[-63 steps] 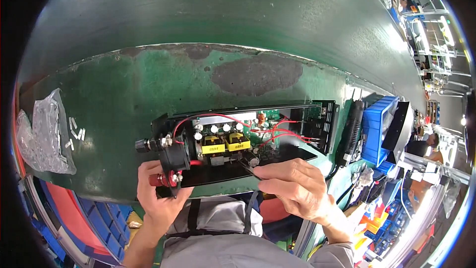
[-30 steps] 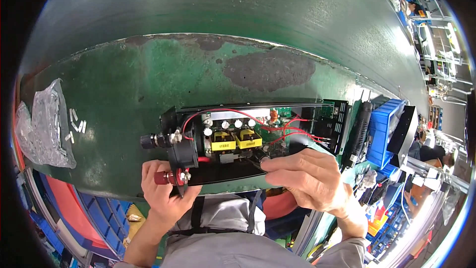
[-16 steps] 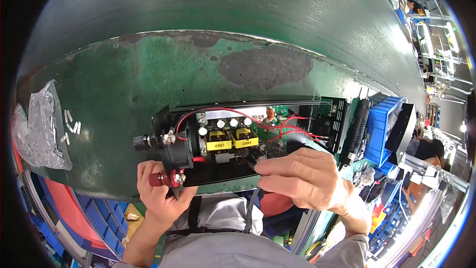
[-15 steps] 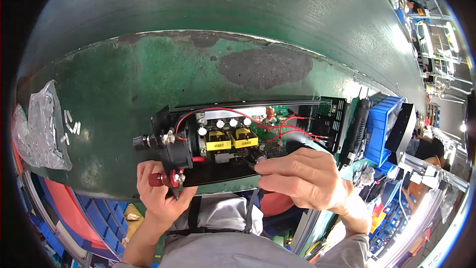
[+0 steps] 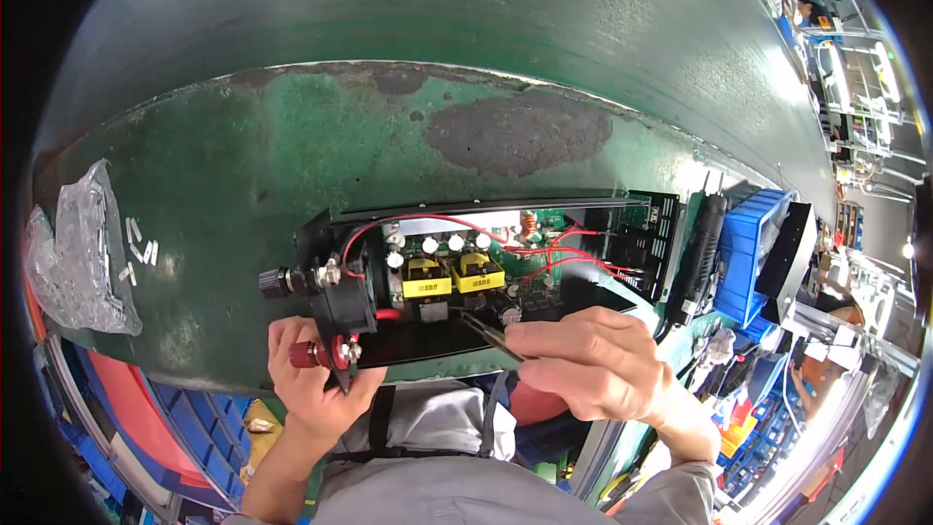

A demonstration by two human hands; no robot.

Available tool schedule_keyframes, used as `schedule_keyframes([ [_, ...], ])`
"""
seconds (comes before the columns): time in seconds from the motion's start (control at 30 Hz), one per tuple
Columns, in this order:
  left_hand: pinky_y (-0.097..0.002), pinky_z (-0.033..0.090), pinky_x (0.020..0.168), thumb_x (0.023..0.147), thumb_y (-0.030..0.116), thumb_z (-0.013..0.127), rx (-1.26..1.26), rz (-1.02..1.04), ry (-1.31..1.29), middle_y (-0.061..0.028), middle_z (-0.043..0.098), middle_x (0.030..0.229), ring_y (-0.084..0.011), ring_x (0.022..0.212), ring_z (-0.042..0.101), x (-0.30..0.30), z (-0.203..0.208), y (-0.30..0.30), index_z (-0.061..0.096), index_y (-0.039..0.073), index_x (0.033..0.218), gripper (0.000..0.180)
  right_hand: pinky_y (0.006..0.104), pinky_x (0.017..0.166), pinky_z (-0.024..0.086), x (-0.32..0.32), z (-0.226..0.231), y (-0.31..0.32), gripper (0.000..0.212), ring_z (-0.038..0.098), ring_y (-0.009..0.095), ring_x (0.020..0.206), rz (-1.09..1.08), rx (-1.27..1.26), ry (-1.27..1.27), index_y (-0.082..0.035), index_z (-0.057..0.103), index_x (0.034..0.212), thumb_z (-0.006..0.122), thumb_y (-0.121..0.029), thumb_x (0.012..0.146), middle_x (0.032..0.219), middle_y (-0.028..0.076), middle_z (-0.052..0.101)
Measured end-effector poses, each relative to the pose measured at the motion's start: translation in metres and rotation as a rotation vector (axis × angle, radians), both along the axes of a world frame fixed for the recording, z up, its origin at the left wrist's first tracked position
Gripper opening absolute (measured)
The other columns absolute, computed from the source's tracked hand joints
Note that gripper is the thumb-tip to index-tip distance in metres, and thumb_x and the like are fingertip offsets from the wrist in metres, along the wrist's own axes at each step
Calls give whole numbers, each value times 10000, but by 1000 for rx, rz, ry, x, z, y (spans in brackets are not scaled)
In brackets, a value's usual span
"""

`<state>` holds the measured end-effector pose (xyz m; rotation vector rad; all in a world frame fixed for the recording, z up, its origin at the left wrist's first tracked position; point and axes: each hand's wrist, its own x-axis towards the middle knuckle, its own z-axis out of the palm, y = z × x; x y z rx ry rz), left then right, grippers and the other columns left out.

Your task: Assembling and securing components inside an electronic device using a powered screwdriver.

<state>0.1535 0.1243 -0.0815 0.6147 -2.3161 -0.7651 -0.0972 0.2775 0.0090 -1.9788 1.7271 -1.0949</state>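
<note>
Tweezers of thin grey metal point(image 5: 493, 335) down inside a long, open-topped black metal case point(image 5: 428, 342)

Got the case lying lengthwise on a worn green workbench point(image 5: 204, 233), right up near its close edge. Pinching the tweezers between thumb and fingers of the right hand point(image 5: 595, 360), with the tips near a small pale rectangular component point(image 5: 433, 311). Can't tell if touching. Gripping the fan end of the case with the left hand point(image 5: 321, 384), fingers curled around by a round red terminal knob point(image 5: 307, 355). Also got a ridged black terminal knob point(image 5: 276, 282) farther up that same end. Showing inside: two yellow-wrapped transformers point(image 5: 428, 280) side by side, plus thin red wires point(image 5: 573, 255) off to the right. Over on the left, just crumpled clear plastic bag point(image 5: 83, 253) next to small white tubes point(image 5: 148, 253). To the right, blue plastic bin point(image 5: 743, 258).
</note>
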Motion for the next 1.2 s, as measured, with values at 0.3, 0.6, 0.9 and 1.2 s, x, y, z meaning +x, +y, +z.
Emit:
schedule_keyframes([
  [0.3,-446,429,668,692,156,873,-55,-15,-38,-104,637,919,-324,749,585,4,-2,0,578,86,863,348,319,615,592,-1,8,-10,304,738,241,770,-5,81,10,-16,647,1095,734,37,809,1045,179,748],
  [0.6,-431,425,664,677,162,890,18,9,1,-96,627,875,-315,732,563,0,2,0,584,88,857,363,310,602,581,6,14,-18,308,735,245,741,-21,90,82,-10,652,1084,712,68,793,1019,184,753],
  [0.9,-420,447,694,676,132,898,9,13,68,-76,667,856,-290,742,596,2,-2,3,591,86,817,341,302,624,564,16,14,-4,114,756,229,757,-308,113,-63,-37,617,1003,674,20,923,970,146,781],
  [1.2,-420,460,722,735,152,885,23,15,65,-55,708,915,-288,779,626,0,3,3,581,89,806,319,324,707,597,32,20,2,135,767,269,838,-329,127,-91,-4,623,1028,692,36,919,1016,173,770],
])
